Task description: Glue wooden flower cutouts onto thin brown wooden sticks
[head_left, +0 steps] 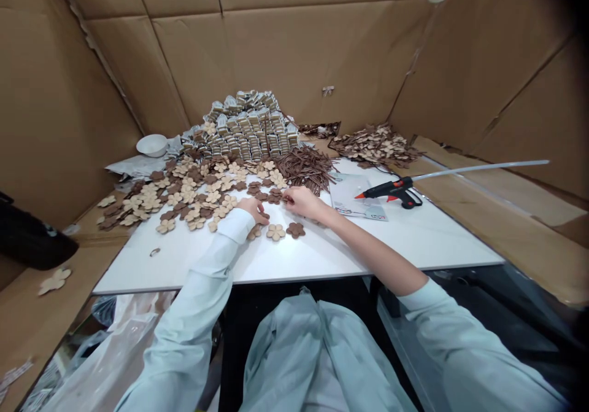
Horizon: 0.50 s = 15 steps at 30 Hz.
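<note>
White tabletop bears five-petal wooden flowers, pale and dark brown.

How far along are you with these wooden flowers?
Done: a light flower and a dark flower lie set apart on the white table. In hand: the left hand and right hand rest on dark flowers at the pile's edge. Left: the loose flower pile, brown sticks and stacked packets; the glue gun lies untouched.

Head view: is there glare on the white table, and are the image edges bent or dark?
Head view: soft glare lies on the white table; the cardboard walls bend toward the edges, and the top right corner goes dark.
</note>
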Tool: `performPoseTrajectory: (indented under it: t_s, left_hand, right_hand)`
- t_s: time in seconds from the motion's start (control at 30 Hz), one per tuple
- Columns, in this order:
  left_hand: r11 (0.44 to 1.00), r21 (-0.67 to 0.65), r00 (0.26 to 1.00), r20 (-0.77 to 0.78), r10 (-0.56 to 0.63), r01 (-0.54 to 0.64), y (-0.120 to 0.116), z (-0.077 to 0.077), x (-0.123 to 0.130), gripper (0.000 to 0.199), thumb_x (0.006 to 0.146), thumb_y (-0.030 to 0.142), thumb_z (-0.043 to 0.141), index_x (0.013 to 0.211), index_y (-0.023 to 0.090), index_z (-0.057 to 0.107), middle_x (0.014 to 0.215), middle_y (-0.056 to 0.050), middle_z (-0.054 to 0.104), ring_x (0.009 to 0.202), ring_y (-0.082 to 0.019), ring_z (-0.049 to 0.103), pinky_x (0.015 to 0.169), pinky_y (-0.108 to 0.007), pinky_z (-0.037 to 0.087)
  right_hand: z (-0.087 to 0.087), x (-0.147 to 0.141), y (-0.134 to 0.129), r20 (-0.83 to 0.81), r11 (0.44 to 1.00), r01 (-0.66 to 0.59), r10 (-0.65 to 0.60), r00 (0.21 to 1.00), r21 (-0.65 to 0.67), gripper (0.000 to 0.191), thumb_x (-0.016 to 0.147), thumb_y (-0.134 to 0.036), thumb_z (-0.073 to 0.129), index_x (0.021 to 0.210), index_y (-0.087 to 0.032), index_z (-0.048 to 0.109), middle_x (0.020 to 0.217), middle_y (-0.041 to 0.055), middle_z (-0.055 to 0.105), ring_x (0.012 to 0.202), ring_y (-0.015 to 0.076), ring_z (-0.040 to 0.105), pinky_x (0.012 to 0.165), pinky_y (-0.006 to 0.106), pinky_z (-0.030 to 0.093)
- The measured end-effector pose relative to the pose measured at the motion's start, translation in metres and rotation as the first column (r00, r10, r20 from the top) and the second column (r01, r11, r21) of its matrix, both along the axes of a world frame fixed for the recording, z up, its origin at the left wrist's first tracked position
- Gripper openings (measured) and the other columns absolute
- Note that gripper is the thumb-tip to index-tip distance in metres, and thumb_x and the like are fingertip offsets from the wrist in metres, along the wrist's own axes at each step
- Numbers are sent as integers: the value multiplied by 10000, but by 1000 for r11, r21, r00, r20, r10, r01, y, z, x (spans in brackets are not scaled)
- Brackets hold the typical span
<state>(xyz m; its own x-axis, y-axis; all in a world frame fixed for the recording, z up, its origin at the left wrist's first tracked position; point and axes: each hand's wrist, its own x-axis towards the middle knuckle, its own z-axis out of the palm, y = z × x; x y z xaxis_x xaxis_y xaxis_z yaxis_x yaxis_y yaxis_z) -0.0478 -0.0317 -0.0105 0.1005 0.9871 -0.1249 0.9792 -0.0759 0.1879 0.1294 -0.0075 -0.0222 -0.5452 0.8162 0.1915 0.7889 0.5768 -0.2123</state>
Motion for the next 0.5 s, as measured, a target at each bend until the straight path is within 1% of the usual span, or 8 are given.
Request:
performPoseTrajectory:
  t_s: [0.07, 0.13, 0.17, 0.23, 0.3, 0.37, 0.43, 0.5]
  left_hand:
    - [999, 32, 1000, 17, 10, -10, -1, -1, 2, 309, 524, 362, 650, 789, 203, 660, 770, -27, 658, 723, -178, 577, 683, -243, 423]
    - [998, 48, 997, 74, 32, -35, 1, 1, 1, 275, 591, 345, 596, 807, 192, 668, 751, -31, 659, 714, -172, 581, 678, -236, 428]
    - [998, 42, 992, 114, 51, -56, 2, 1, 0, 262, 620, 341, 568, 808, 189, 671, 723, -30, 657, 708, -169, 583, 672, -233, 431]
    - [995, -3, 976, 197, 95, -96, 6, 1, -3, 246, 660, 336, 533, 795, 187, 674, 656, -24, 647, 688, -163, 585, 647, -228, 438]
    - [990, -61, 946, 290, 143, -131, 9, -1, -5, 232, 684, 320, 521, 787, 174, 669, 627, -21, 638, 658, -152, 586, 612, -223, 447]
    - [979, -135, 890, 414, 193, -150, 11, -6, -6, 214, 702, 282, 514, 798, 155, 657, 661, -25, 640, 632, -134, 589, 581, -210, 455]
    - [958, -243, 817, 515, 260, -152, 10, -9, -5, 199, 718, 236, 499, 811, 140, 646, 694, -30, 640, 608, -116, 590, 565, -196, 460]
    - [937, -315, 790, 532, 304, -148, 8, -9, -6, 197, 718, 226, 501, 825, 141, 643, 690, -28, 635, 570, -109, 585, 549, -197, 460]
  right_hand:
    - [0, 5, 4, -110, 988, 94, -107, 988, -124, 247, 718, -175, 466, 939, -144, 571, 777, 39, 640, 684, 128, 565, 620, 192, 383]
    - [1, 10, 7, -171, 948, 154, -206, 964, -278, 296, 725, -187, 464, 1007, -146, 543, 745, 22, 647, 625, 109, 567, 587, 179, 388]
    - [2, 12, 9, -170, 931, 176, -240, 956, -321, 304, 725, -190, 465, 1017, -145, 542, 751, 23, 650, 615, 106, 569, 581, 177, 391]
    - [3, 11, 12, -135, 928, 216, -266, 954, -302, 284, 722, -200, 477, 984, -143, 570, 788, 39, 652, 651, 118, 577, 606, 186, 396]
    - [3, 5, 14, -98, 963, 198, -218, 971, -184, 270, 717, -206, 489, 958, -140, 593, 849, 61, 645, 742, 145, 578, 664, 203, 395]
    - [2, -4, 18, -73, 996, 68, -72, 995, -54, 301, 716, -223, 503, 992, -136, 585, 930, 84, 624, 855, 171, 555, 734, 223, 382]
    - [-1, -15, 22, -38, 996, -80, 81, 996, 30, 356, 714, -259, 525, 1043, -127, 557, 1005, 107, 590, 933, 187, 520, 778, 241, 368]
    - [-3, -23, 27, 17, 985, -162, 161, 987, 53, 376, 723, -294, 528, 1052, -112, 544, 1007, 124, 575, 950, 194, 505, 782, 251, 367]
